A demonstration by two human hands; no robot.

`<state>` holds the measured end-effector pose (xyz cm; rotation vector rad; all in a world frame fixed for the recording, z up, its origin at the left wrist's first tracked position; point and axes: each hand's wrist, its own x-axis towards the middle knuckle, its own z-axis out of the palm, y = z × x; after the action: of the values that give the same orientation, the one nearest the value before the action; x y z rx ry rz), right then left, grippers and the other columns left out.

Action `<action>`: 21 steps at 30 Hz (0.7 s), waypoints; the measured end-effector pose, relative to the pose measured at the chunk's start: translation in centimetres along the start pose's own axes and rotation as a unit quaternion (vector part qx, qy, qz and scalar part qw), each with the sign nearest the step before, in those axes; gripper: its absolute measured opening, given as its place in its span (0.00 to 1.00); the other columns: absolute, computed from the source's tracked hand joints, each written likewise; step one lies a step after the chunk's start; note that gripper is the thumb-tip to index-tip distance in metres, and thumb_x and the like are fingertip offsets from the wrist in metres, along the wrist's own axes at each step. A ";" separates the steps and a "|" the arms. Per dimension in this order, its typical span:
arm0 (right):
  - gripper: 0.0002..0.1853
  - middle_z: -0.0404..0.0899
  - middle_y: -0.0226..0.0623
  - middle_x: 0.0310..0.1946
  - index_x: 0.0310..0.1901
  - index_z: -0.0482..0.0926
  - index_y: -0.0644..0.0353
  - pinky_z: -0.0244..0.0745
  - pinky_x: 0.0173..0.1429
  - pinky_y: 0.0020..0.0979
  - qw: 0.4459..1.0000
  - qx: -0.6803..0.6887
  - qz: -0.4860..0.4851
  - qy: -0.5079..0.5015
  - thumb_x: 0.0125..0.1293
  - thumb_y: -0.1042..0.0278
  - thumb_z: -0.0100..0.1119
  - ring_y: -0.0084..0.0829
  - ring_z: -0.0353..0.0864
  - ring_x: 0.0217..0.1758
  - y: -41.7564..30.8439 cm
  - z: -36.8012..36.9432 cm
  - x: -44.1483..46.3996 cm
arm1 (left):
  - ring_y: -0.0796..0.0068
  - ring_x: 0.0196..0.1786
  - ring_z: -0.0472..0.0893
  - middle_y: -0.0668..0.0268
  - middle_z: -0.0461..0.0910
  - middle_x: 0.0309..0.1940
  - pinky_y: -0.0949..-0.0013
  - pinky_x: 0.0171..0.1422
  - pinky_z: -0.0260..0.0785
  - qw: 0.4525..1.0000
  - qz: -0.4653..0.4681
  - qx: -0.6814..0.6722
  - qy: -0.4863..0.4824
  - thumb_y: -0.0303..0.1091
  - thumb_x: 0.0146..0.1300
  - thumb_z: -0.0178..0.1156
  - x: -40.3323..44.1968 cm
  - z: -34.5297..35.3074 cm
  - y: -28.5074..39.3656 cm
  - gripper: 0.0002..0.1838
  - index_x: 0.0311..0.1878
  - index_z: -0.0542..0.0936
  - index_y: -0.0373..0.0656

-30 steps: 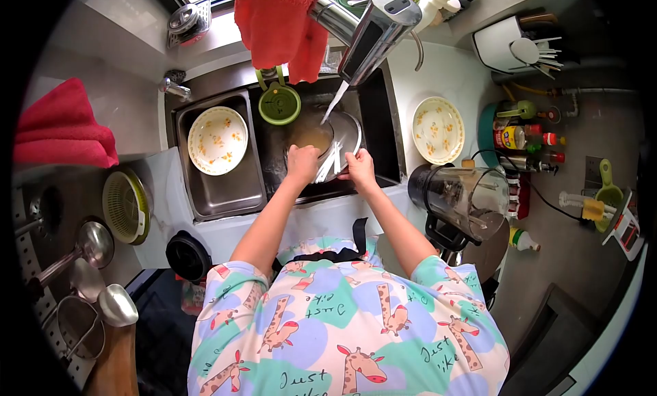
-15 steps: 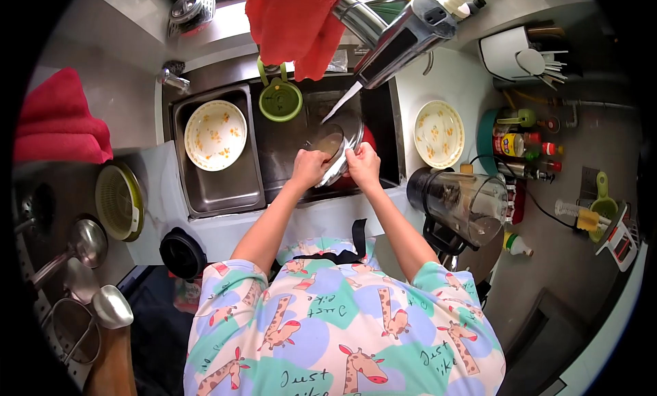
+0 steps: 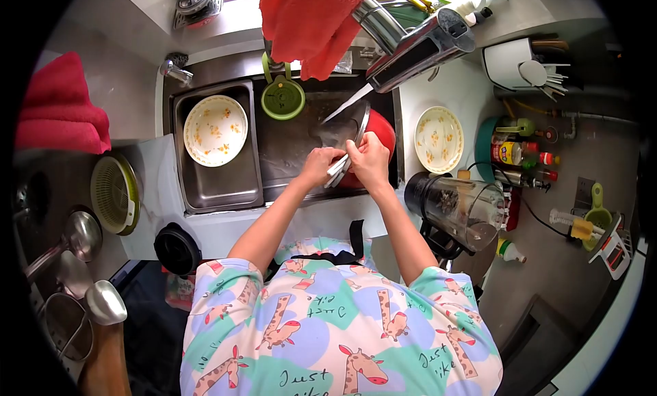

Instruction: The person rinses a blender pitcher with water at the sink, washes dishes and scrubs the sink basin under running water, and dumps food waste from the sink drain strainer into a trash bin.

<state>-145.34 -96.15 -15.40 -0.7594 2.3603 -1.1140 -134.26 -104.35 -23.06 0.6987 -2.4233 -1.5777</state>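
Over the right sink basin point(image 3: 284, 146), both my hands hold what looks like a clear glass lid point(image 3: 347, 127), tilted steeply with its rim toward the right. My left hand point(image 3: 320, 165) is closed at its lower left edge, near a white strip whose kind I cannot make out. My right hand point(image 3: 369, 162) pinches the lid's near edge, fingers bent. Water runs from the tap point(image 3: 421, 50) onto the lid. Behind it and my right hand sits a red rounded vessel point(image 3: 381, 130), partly hidden.
A green strainer point(image 3: 282, 98) hangs at the basin's back. One flowered bowl point(image 3: 215, 130) stands in the left basin, another flowered bowl point(image 3: 439, 139) on the right counter. A clear jug point(image 3: 458, 208) lies near my right arm. A red cloth point(image 3: 311, 27) drapes over the tap.
The lid has turned from lying more face-up to standing steeper, and my right hand has come up with it. More of the red vessel shows. The whole view has shifted slightly.
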 end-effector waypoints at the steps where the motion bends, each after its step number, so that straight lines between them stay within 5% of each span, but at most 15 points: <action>1: 0.14 0.75 0.42 0.16 0.25 0.68 0.64 0.74 0.28 0.35 1.000 0.006 0.008 -0.004 0.56 0.65 0.63 0.37 0.80 0.21 -0.4 -0.2 0.0 | 0.52 0.32 0.80 0.53 0.80 0.29 0.59 0.37 0.70 1.000 -0.004 -0.005 -0.004 0.34 0.50 0.61 0.0 0.1 -0.1 0.11 0.37 0.83 0.44; 21: 0.14 0.76 0.41 0.16 0.25 0.69 0.64 0.74 0.29 0.35 1.000 -0.005 0.011 0.001 0.55 0.65 0.64 0.37 0.80 0.21 -0.1 -1.1 -0.4 | 0.50 0.33 0.79 0.51 0.79 0.30 0.58 0.37 0.69 0.999 -0.003 -0.042 -0.028 0.32 0.50 0.58 -0.6 0.7 0.3 0.14 0.41 0.82 0.42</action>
<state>-145.66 -95.37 -14.62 -0.7350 2.3714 -1.0948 -134.06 -103.36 -23.01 0.6553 -2.3792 -1.7118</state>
